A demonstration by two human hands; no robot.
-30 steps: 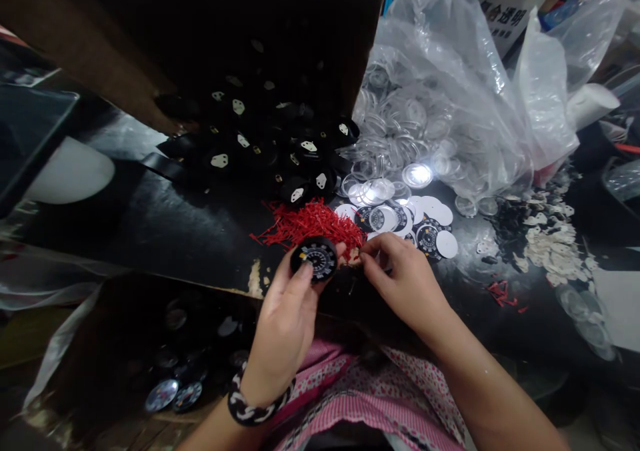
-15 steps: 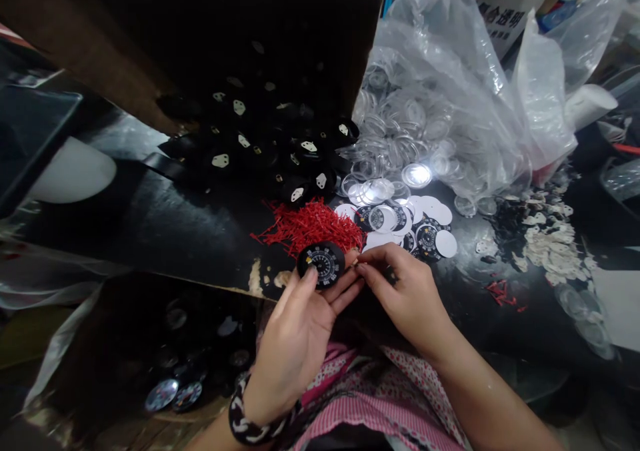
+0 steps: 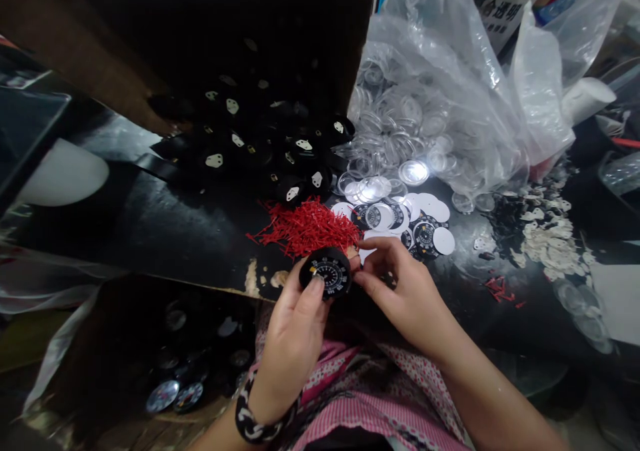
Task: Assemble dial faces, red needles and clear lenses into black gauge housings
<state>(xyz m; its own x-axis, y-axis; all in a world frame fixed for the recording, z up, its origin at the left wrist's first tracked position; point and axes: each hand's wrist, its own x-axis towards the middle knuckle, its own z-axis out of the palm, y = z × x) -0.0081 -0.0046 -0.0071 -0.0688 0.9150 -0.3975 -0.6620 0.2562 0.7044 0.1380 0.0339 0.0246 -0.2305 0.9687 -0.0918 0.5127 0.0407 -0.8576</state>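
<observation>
My left hand [image 3: 293, 334] is closed round a black round dial case [image 3: 327, 274], its printed face with pale markings turned up and the thumb on its near edge. Close to the case's right side, my right hand [image 3: 405, 284] has its thumb and index finger bent towards each other by the left fingertips; whatever they pinch is too small to make out. Just beyond the case lies a heap of thin red pointers [image 3: 310, 228]. Black printed dial discs [image 3: 425, 234] and white discs [image 3: 443, 241] lie past my right hand.
Clear plastic covers [image 3: 395, 128] spill from a plastic bag [image 3: 450, 58]. Black cases with pale metal plates [image 3: 215, 160] lie at a dark-sided box [image 3: 240, 24]. Small pale plates [image 3: 545, 238] are piled at the right. Below the table edge, finished-looking dials [image 3: 163, 396] lie in a container.
The dial case has tilted and shifted slightly right and down in my left hand, whose fingers have curled under it. My right thumb and index finger have moved a little further apart.
</observation>
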